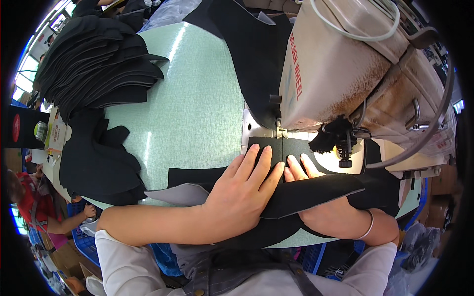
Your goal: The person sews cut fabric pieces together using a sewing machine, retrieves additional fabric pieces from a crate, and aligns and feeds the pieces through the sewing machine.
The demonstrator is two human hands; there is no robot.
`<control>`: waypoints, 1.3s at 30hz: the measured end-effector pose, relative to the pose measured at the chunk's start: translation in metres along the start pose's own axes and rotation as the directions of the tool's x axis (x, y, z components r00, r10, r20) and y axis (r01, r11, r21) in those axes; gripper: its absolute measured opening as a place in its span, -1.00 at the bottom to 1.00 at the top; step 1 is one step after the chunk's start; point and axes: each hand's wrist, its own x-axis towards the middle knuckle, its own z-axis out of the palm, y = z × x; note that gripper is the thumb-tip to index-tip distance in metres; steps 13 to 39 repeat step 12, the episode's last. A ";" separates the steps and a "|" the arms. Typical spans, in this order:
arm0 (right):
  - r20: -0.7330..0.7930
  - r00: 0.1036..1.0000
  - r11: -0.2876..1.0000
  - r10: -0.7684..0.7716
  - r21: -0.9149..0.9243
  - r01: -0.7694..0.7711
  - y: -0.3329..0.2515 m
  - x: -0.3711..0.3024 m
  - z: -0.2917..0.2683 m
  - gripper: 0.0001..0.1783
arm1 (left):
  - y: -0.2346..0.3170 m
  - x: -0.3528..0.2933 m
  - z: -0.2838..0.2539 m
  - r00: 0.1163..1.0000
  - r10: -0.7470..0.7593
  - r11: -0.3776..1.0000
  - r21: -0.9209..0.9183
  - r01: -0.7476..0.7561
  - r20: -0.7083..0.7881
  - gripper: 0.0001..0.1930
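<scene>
A beige sewing machine [335,74] stands at the right, its presser foot [281,129] over black fabric pieces [269,144]. A seam line runs from the foot toward me between two pieces. My left hand [242,190] lies flat on the fabric left of that line, fingers stretched out. My right hand [316,197] presses on the right side, its fingertips spread. A folded black flap [316,193] with a grey underside covers part of that hand. Behind the foot, a long black fabric strip [256,54] trails away over the table.
Tall stacks of cut black pieces [98,64] and further pieces [98,163] lie on the pale green tabletop [197,93] at left. A person in red [37,207] works at far left. Blue baskets [86,244] stand below the table edge; plastic bags [419,244] lie at lower right.
</scene>
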 end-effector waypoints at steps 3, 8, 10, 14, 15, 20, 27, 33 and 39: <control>0.010 1.000 1.000 0.030 0.005 -0.030 0.000 0.002 -0.004 -0.36 | -0.001 0.001 0.000 1.000 -0.004 1.000 0.007 0.004 -0.006 -0.11; 0.045 0.997 0.993 0.062 -0.103 -0.057 0.003 0.005 -0.005 -0.39 | -0.007 0.007 -0.004 1.000 -0.005 1.000 -0.015 0.005 0.003 -0.10; 0.061 0.995 0.993 0.075 -0.095 -0.069 0.004 0.004 -0.004 -0.39 | -0.007 0.008 -0.004 1.000 -0.014 1.000 -0.019 0.015 0.018 -0.09; 0.072 0.995 0.992 0.064 -0.111 -0.056 0.006 0.005 -0.005 -0.38 | -0.008 0.009 -0.005 0.999 -0.021 1.000 -0.016 0.022 0.030 -0.08; 0.072 0.995 0.992 0.064 -0.111 -0.056 0.006 0.005 -0.005 -0.38 | -0.008 0.009 -0.005 0.999 -0.021 1.000 -0.016 0.022 0.030 -0.08; 0.072 0.995 0.992 0.064 -0.111 -0.056 0.006 0.005 -0.005 -0.38 | -0.008 0.009 -0.005 0.999 -0.021 1.000 -0.016 0.022 0.030 -0.08; 0.072 0.995 0.992 0.064 -0.111 -0.056 0.006 0.005 -0.005 -0.38 | -0.008 0.009 -0.005 0.999 -0.021 1.000 -0.016 0.022 0.030 -0.08; 0.072 0.995 0.992 0.064 -0.111 -0.056 0.006 0.005 -0.005 -0.38 | -0.008 0.009 -0.005 0.999 -0.021 1.000 -0.016 0.022 0.030 -0.08; 0.072 0.995 0.992 0.064 -0.111 -0.056 0.006 0.005 -0.005 -0.38 | -0.008 0.009 -0.005 0.999 -0.021 1.000 -0.016 0.022 0.030 -0.08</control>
